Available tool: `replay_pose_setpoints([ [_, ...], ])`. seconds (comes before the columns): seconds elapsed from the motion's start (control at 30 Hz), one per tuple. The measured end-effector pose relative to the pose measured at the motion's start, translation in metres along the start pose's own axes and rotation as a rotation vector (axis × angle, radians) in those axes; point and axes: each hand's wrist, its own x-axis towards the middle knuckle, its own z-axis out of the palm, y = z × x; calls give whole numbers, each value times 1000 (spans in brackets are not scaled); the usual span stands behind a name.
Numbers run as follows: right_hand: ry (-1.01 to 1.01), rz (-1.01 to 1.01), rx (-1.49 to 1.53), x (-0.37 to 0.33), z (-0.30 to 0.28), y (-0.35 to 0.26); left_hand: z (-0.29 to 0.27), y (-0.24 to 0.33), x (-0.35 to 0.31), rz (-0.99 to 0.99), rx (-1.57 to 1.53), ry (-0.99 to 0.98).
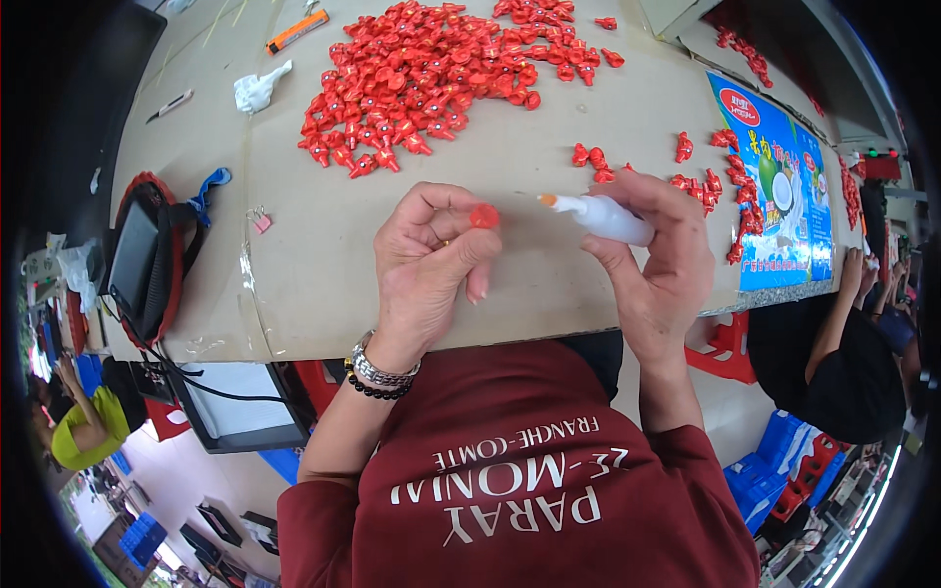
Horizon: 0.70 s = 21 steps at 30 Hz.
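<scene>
Right hand (668, 257) is gripping the white bottle (618, 220), long axis roughly crosswise, orange tip (547, 200) pointing left toward the red piece (483, 217) I'm pinching in my left hand (423, 253), gap between. Both are over the worktop (319, 294), near my side's edge; bare room to the left up to the pink clip (261, 223), red heap (412, 83) beyond my hands.

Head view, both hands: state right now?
Left hand: closed, pinching a small red plastic piece between thumb and fingers.
Right hand: closed around a white nozzle bottle, orange tip pointing left.
</scene>
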Motion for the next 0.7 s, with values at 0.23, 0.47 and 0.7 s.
replay_pose_setpoints([
  [0.23,79,-316,-87,-2,-2,9,-10,-8,-3,-34,-149,-25],
  [0.47,3,-478,-319,1,3,1,-15,-11,-2,-42,-174,-55],
  [0.7,11,-570,-403,2,5,1,-13,-8,-3,-44,-139,-52],
])
